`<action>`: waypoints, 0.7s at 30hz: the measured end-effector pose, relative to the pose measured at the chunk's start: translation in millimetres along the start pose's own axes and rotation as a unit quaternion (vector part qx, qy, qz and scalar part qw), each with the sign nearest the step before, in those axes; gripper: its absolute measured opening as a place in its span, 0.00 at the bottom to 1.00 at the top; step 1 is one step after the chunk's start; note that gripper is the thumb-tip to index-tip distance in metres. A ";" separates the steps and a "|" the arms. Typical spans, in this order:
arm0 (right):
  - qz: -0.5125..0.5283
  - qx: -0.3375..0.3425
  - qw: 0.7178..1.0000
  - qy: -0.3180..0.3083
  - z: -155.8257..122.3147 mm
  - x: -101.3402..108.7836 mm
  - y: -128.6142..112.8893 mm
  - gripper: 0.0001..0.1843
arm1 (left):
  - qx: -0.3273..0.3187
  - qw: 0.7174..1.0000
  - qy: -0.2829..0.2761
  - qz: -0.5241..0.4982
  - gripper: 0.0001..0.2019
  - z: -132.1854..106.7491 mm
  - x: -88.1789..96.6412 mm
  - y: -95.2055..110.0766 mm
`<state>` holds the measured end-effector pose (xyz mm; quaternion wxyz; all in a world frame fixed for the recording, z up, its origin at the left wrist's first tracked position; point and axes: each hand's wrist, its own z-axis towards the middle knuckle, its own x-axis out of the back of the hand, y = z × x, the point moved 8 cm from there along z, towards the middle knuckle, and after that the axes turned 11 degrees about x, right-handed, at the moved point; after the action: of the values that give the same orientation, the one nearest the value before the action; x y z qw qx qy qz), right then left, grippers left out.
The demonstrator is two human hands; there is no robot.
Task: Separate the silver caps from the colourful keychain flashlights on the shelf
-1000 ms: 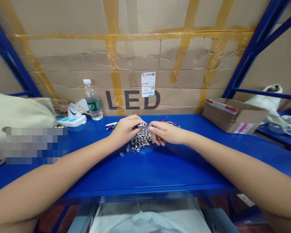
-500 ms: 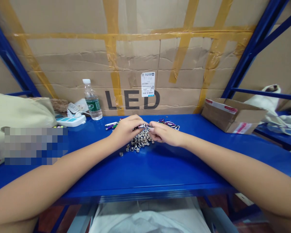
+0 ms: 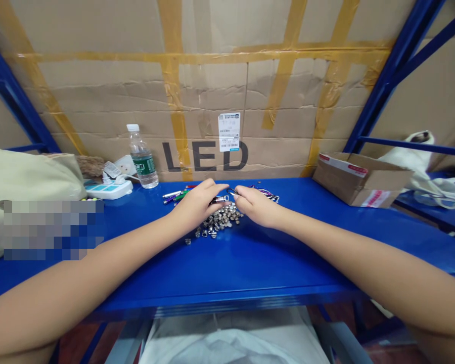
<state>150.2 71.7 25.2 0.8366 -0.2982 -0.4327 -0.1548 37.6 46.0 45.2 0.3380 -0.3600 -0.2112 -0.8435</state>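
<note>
My left hand (image 3: pixel 195 205) is closed round a small dark cylinder with a shiny silver end (image 3: pixel 221 199); most of it is hidden by the fingers. Opposite it, my right hand (image 3: pixel 256 206) pinches a dark carabiner clip (image 3: pixel 232 191), whose curved end points left towards the cylinder. A narrow gap separates the two hands. Below them lies a heap of small silver metal pieces (image 3: pixel 222 218). Coloured slim tubes (image 3: pixel 171 195) are partly covered by my left hand. Behind my right hand, purple and silver clips (image 3: pixel 270 194) show in part.
On the blue table (image 3: pixel 227 268), a water bottle (image 3: pixel 143 161) and a white power strip (image 3: pixel 109 189) stand at the back left. A cream bag (image 3: pixel 30 177) takes up the left side. An open cardboard box (image 3: pixel 358 179) is at the right, before a large taped carton (image 3: pixel 205 101).
My right hand has drawn slightly away from the left, and the dark clip between its fingers now shows. The left hand keeps its hold on the cylinder. The view has shifted slightly.
</note>
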 end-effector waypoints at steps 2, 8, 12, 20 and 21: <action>-0.004 -0.007 1.000 0.004 0.0 1.0 2.3 0.12 | 0.023 0.999 -0.030 0.009 0.17 0.4 -2.4 1.4; -0.006 -0.002 1.000 -0.012 -1.1 -2.4 -4.7 0.12 | 0.065 0.996 -0.067 -0.004 0.15 -1.2 0.7 9.7; -0.009 -0.010 1.000 -0.008 -1.3 -0.8 -6.4 0.12 | 0.080 0.993 -0.085 0.002 0.14 -2.5 -0.5 7.7; -0.016 -0.018 1.000 0.007 -0.3 1.6 -3.9 0.12 | 0.056 0.994 -0.084 0.043 0.14 -3.7 -3.4 5.6; -0.017 -0.019 1.000 0.006 -0.2 1.3 -4.4 0.12 | 0.046 0.995 -0.077 0.041 0.14 -3.8 -3.6 6.4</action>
<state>148.8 68.2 27.8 0.8307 -0.3053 -0.4298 -0.1788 42.3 40.8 40.7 0.3710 -0.4162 -0.2606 -0.7882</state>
